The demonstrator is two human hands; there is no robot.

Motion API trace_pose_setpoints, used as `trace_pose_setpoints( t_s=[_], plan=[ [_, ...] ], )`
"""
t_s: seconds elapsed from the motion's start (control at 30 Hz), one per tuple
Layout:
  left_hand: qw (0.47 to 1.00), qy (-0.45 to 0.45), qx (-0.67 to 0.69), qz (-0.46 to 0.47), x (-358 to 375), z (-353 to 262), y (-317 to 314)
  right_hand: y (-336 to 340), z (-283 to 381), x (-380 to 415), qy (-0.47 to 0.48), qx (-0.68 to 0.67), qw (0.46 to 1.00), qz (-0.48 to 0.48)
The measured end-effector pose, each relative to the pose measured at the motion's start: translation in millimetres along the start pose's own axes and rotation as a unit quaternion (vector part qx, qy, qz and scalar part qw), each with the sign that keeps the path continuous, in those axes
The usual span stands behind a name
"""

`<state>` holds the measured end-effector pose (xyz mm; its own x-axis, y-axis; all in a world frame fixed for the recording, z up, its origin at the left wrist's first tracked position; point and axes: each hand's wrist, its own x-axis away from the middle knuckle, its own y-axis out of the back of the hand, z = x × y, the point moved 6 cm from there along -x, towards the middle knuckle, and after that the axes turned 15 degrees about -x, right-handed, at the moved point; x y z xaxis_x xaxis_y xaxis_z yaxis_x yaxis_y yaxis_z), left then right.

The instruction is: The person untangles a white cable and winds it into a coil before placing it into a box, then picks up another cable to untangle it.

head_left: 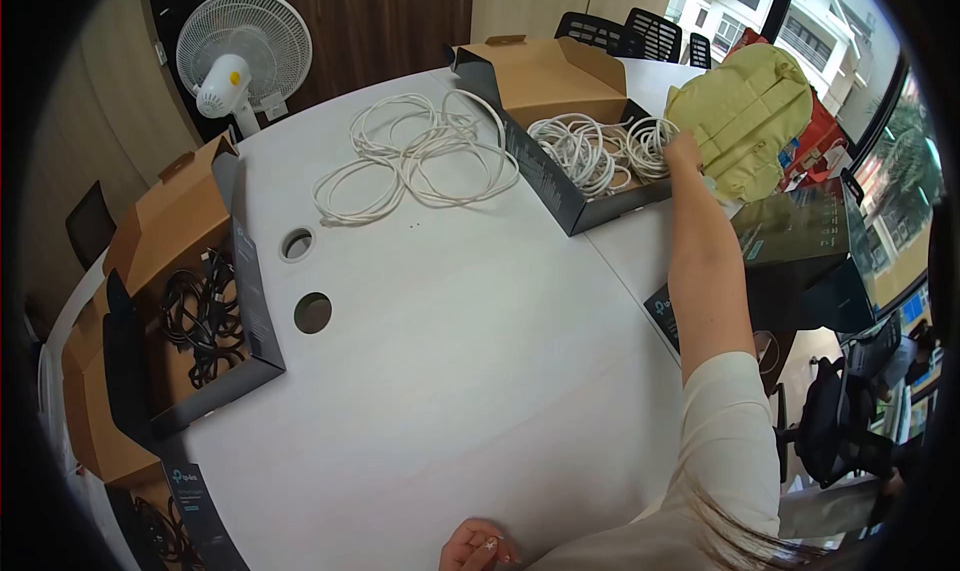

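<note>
My right hand [683, 153] reaches to the far right, its fingers closed at a coil of white cable [648, 147] in an open dark box [610, 209]. Its fingertips are partly hidden. Beside that coil, in the same box, lies a larger tangle of white cable [582, 151]. A long white cable [415, 166] is spread in loose loops on the table, left of the box. My left hand [478, 544] rests at the near table edge, fingers curled in, with nothing visible in them.
On the left, an open box [265, 366] holds black cables [205, 316]; another box [200, 506] stands nearer. Two round holes pierce the white table [450, 321]. A yellow-green backpack [745, 116] and a dark box [795, 226] stand right. A fan [245, 56] stands behind.
</note>
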<state>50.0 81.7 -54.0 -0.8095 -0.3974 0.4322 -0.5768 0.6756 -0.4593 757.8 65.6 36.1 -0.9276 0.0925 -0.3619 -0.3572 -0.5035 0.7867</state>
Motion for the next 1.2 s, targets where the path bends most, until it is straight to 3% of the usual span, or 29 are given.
trace_pose_setpoints(
  t_s=[0.1,0.13,0.27,0.37,0.4,0.43,0.67,0.87,1.0,1.2],
  plan=[
    [1.000,0.012,0.018,-0.013,-1,0,0,7,-3,11,0.033,-0.028,0.997,-0.064],
    [0.999,0.015,0.024,-0.019,-1,-1,-1,6,-1,13,0.032,-0.004,0.999,-0.013],
    [0.998,-0.010,0.056,-0.026,-3,1,-1,-8,3,18,0.056,0.270,0.961,0.028],
    [0.997,0.000,0.067,-0.043,-1,-4,-2,-16,-4,13,0.066,0.244,0.967,0.045],
    [0.996,0.001,0.073,-0.044,-1,-4,-1,-11,-1,20,0.030,0.267,0.957,0.110],
    [0.996,0.001,0.077,-0.043,0,-4,-1,-17,-3,16,0.039,0.275,0.954,0.116],
    [0.994,-0.001,0.100,-0.033,-1,-4,1,-40,5,5,0.066,0.352,0.927,0.114],
    [0.994,-0.006,0.106,-0.025,-2,0,6,-53,11,3,0.063,0.289,0.946,0.130],
    [0.995,-0.006,0.097,-0.001,-5,1,9,-63,11,0,0.147,0.278,0.945,0.092],
    [0.994,-0.034,0.099,0.016,-4,-2,8,-68,8,-6,0.198,0.256,0.938,0.127]
  ],
)
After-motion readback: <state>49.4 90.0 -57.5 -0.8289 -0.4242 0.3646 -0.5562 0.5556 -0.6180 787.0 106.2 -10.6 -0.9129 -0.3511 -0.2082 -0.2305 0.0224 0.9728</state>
